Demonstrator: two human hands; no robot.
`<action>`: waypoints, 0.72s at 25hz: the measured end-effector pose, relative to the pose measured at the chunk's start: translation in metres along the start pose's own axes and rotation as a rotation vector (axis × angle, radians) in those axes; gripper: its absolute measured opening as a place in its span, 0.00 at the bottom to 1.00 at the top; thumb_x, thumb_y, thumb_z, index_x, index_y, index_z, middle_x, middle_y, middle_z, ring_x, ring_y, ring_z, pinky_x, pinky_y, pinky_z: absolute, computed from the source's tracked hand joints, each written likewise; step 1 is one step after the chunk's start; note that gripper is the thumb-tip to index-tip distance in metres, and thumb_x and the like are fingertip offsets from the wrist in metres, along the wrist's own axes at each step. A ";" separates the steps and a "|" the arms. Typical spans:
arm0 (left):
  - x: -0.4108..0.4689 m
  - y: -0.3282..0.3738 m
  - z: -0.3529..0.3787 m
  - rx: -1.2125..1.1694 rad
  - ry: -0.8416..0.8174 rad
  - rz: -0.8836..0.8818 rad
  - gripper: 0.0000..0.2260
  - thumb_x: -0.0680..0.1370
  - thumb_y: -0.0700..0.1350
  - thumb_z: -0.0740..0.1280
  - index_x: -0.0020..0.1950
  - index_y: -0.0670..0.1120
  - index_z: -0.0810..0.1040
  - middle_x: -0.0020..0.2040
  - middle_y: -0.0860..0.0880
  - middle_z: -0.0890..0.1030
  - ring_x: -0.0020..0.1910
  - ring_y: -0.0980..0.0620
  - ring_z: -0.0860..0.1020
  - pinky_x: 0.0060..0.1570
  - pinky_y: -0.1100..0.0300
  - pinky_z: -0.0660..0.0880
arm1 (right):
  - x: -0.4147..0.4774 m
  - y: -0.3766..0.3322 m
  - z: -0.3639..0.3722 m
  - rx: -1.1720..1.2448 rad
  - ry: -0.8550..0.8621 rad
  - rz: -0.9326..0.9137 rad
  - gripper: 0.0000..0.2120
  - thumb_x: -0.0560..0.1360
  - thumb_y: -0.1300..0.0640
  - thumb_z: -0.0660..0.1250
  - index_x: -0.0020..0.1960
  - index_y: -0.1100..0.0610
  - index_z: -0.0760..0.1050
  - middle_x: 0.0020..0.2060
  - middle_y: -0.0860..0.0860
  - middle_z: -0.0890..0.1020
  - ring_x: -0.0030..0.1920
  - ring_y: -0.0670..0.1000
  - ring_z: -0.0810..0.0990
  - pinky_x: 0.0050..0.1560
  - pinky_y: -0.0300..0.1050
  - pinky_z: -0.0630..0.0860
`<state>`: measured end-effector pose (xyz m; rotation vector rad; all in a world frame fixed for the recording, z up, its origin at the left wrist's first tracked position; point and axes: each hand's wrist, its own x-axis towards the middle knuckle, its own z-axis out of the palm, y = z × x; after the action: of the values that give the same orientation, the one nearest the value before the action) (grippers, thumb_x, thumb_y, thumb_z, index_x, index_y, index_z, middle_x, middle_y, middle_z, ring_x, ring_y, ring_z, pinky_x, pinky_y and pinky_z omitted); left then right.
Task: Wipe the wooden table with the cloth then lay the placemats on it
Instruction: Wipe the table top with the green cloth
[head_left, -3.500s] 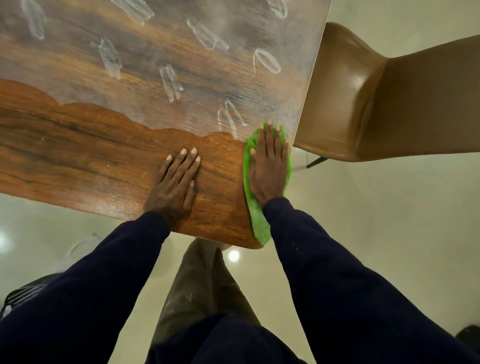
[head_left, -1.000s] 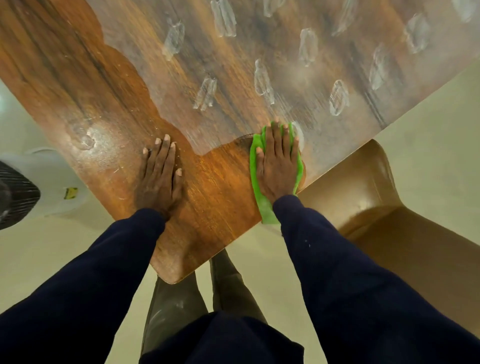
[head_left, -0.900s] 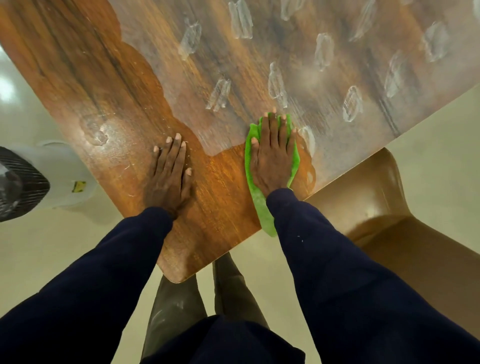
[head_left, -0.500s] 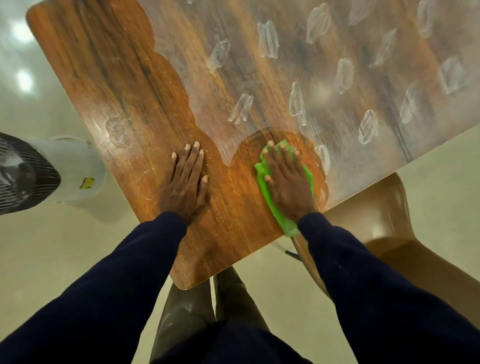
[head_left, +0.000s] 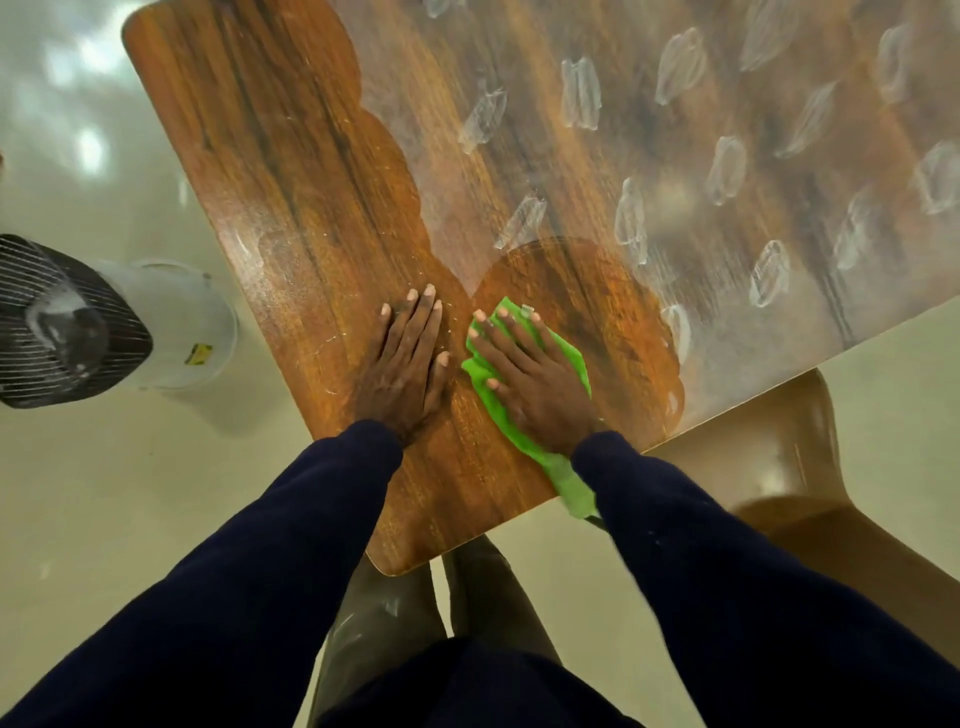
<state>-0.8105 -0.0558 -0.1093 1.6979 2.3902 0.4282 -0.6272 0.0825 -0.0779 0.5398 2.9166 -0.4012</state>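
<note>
The wooden table fills the upper middle of the head view, its near corner pointing at me. My right hand lies flat on the green cloth, pressing it on the table near the front edge; a tail of the cloth hangs over that edge. My left hand rests flat on the bare wood just left of the cloth, fingers together, holding nothing. A hazy white film with streaked smears covers the far right of the tabletop; the near and left wood is dark and glossy. No placemats are in view.
A brown chair stands at the table's right front edge, its back running to the lower right. A white fan with a dark grille stands on the pale floor to the left. My legs are below the table corner.
My right hand has slid the cloth left and toward me, ending next to my left hand. A rounded clean patch now shows in the film. The view has shifted, showing more of the fan.
</note>
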 end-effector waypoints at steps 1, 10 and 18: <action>0.000 -0.001 0.000 -0.013 0.004 -0.001 0.26 0.88 0.48 0.53 0.84 0.38 0.58 0.85 0.40 0.57 0.85 0.43 0.54 0.83 0.41 0.54 | -0.005 0.012 -0.002 0.002 0.011 -0.007 0.28 0.89 0.48 0.48 0.86 0.54 0.53 0.86 0.54 0.54 0.86 0.58 0.49 0.84 0.65 0.49; -0.006 -0.019 -0.025 -0.347 0.028 -0.041 0.26 0.88 0.49 0.53 0.84 0.39 0.57 0.85 0.41 0.56 0.85 0.43 0.52 0.83 0.40 0.49 | 0.088 -0.060 -0.002 0.032 0.177 0.442 0.27 0.89 0.49 0.47 0.86 0.56 0.55 0.85 0.56 0.56 0.86 0.59 0.50 0.84 0.64 0.49; -0.061 -0.155 -0.085 -0.165 0.098 -0.223 0.22 0.89 0.45 0.52 0.83 0.39 0.62 0.83 0.39 0.62 0.84 0.40 0.58 0.82 0.37 0.54 | 0.086 -0.068 -0.005 0.039 0.148 0.264 0.26 0.89 0.51 0.48 0.85 0.56 0.57 0.85 0.55 0.56 0.86 0.58 0.52 0.83 0.64 0.53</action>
<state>-0.9546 -0.1716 -0.0819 1.3527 2.4973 0.6646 -0.7323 0.0511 -0.0741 0.9849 2.9230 -0.3984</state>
